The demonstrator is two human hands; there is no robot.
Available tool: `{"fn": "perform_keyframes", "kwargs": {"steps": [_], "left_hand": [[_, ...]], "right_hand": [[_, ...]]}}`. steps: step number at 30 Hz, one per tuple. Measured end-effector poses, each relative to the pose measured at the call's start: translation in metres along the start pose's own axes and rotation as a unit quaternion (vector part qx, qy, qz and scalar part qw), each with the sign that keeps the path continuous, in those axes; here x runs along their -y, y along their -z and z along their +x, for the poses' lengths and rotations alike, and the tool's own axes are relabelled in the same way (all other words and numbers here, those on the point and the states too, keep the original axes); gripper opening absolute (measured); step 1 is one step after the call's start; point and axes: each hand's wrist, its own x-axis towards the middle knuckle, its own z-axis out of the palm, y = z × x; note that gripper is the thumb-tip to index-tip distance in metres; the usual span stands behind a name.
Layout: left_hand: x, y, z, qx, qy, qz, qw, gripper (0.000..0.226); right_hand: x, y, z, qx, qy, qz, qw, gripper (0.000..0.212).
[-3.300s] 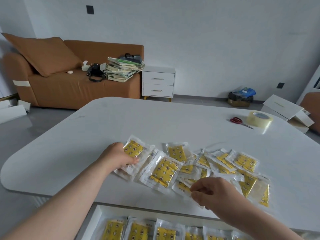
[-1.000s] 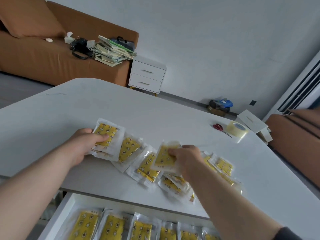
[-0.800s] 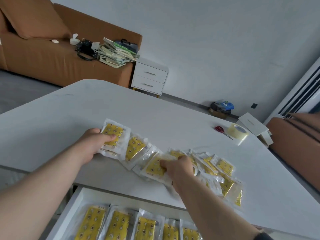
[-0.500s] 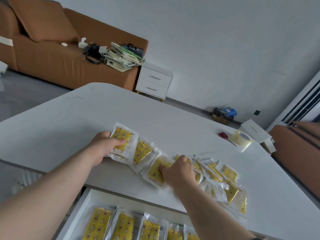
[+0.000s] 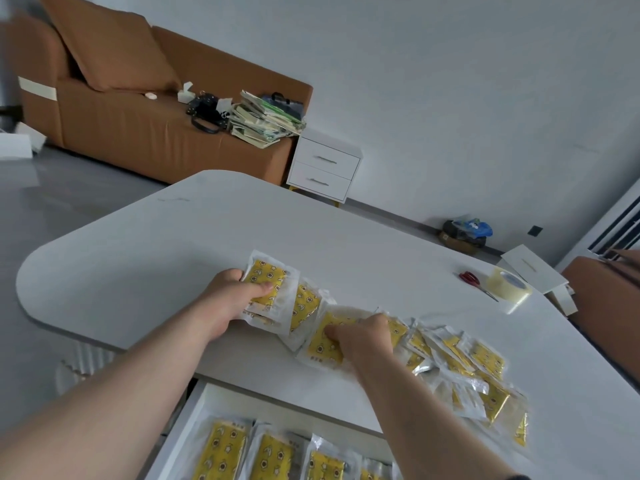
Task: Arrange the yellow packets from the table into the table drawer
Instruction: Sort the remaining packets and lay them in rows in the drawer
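The right hand [image 5: 363, 337] pinches a yellow packet [image 5: 322, 345] whose long axis runs lower-left toward the drawer [image 5: 180, 436] below that grip; the left hand [image 5: 232, 295] clasps a packet stack [image 5: 269, 277].

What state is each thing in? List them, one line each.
table drawer: open, row of packets inside
left hand: grips small stack
right hand: pinches single packet on the table
loose pile: overlapping, on table
nightstand drawers: shut

Brown sofa [image 5: 145, 133], white nightstand [image 5: 325, 168], grey floor [image 5: 52, 202]
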Motion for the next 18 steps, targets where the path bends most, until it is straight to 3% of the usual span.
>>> {"fn": "perform_keyframes", "kwargs": {"steps": [7, 12, 18], "left_hand": [[0.001, 0.002, 0.002, 0.007, 0.009, -0.012, 1.000, 0.012], [-0.002, 0.003, -0.001, 0.005, 0.012, -0.024, 1.000, 0.008], [-0.031, -0.001, -0.033, 0.002, -0.005, 0.010, 1.000, 0.005]], "right_hand": [[-0.018, 0.009, 0.009, -0.025, 0.029, 0.160, 0.986, 0.044], [-0.028, 0.039, 0.008, 0.031, 0.029, 0.310, 0.950, 0.027], [-0.038, 0.101, -0.019, 0.120, 0.049, 0.333, 0.934, 0.021]]}}
